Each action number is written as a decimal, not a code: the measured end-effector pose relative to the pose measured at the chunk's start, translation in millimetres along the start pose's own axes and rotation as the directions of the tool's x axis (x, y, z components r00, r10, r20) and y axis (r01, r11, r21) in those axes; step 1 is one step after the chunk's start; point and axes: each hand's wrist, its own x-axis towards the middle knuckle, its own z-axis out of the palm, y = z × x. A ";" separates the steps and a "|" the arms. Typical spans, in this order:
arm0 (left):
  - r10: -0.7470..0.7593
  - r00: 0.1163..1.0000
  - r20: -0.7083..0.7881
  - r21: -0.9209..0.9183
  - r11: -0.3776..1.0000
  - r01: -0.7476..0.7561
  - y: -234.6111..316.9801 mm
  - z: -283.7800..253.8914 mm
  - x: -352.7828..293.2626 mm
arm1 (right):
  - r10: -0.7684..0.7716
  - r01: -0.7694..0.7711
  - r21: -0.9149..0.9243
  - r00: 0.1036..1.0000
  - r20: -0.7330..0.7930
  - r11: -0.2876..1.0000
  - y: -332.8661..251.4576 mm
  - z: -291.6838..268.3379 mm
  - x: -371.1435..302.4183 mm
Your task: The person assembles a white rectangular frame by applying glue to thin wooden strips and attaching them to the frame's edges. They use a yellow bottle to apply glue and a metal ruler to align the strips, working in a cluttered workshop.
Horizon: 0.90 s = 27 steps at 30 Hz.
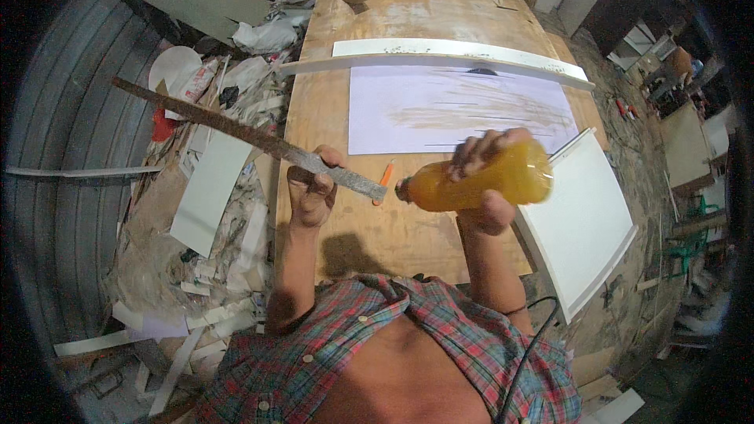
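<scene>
The left hand is closed around a long, narrow, flat strip near its lower end, fingers and thumb pinching it from both sides; the strip slants up to the left, held above the edge of the plywood tabletop. Its surface looks rough, speckled grey by the hand and darker brown toward the far end. The right hand is spread fairly wide around a plump, clear bottle of yellow-orange liquid, with the fingers over the top and the thumb underneath. The bottle lies nearly sideways in the air, its shiny, rounded base to the right and its dark-tipped neck near the strip's speckled end, apart from it. Between them, a slim orange tool rests on the smooth, tan wood. Beyond the hands lies a flat, pale lavender sheet with brown smears and thin dark lines, bordered at the far side by a long white bar. A smooth white panel with raised edges slants at the table's right side.
</scene>
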 end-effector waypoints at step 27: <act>-0.318 0.945 0.079 0.120 0.944 0.308 -31.4 -67.8 -64.5 | 0.931 0.941 -0.001 0.334 0.149 -0.338 -11.1 -105.6 -80.3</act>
